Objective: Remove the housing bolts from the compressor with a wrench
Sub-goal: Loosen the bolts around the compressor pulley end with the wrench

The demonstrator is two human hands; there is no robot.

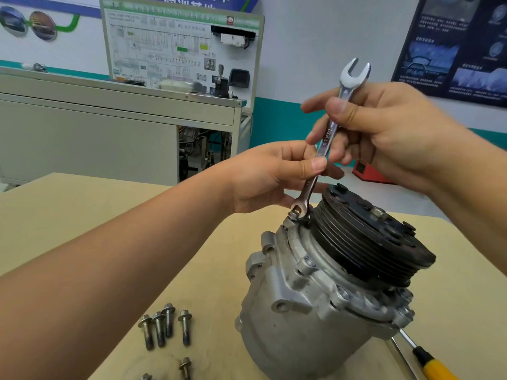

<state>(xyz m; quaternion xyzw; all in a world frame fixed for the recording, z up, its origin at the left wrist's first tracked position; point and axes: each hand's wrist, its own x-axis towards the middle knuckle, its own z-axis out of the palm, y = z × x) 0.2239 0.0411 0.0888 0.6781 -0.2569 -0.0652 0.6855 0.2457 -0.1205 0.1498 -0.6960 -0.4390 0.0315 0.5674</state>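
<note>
- L hand (274, 174), head cam: pinches wrench (325, 141) low on shank; R hand (389, 133) grips it higher, fingers curled
- I see its lower end on bolt (294, 214) at compressor (315, 297) flange, beside pulley (367, 242); compressor sits on table (82, 215); loose bolts (164, 325) near L forearm

The compressor (296, 311) is dull silver-grey, its ribbed pulley (365, 242) black. The wrench (326, 135) is shiny chrome. The bolts (164, 325) are grey, the table (82, 204) tan. The screwdriver (436, 363) is yellow and black. The wall (315, 37) is white with a teal band.
</note>
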